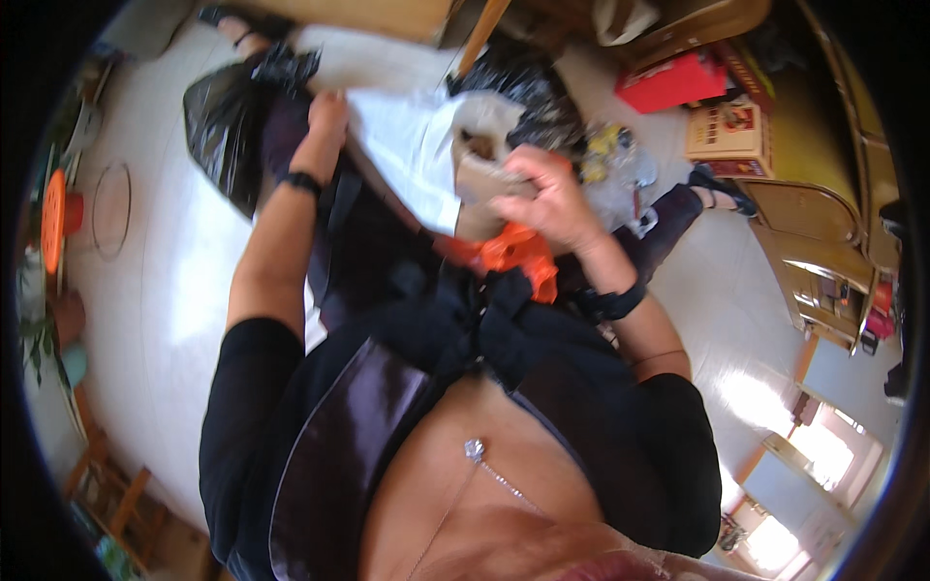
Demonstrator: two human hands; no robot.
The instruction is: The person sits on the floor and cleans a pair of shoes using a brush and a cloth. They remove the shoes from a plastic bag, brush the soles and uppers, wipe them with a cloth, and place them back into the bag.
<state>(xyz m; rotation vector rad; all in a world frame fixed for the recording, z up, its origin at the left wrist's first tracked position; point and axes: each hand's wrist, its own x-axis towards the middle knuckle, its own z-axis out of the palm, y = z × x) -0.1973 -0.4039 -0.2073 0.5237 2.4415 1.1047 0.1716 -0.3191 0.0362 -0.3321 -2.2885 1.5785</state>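
My left hand [327,114] is closed at the upper left edge of a white sheet-like material [402,140], which stretches across between my knees. My right hand [554,198] is curled, with thumb and fingers pinching at the edge of a beige, open-mouthed bag or wrapper [475,194]. Motion blur hides exactly what it is. Something brown shows within its mouth. Just below my right hand, a crumpled orange plastic bag [518,254] rests in my lap.
Black plastic bags [215,131] lie by my left leg, and another black bag [528,92] stands ahead. Clear plastic packaging [615,160] is heaped at the right. Beyond it are a red box [670,82], a tan carton [725,133] and wooden cabinets [804,208].
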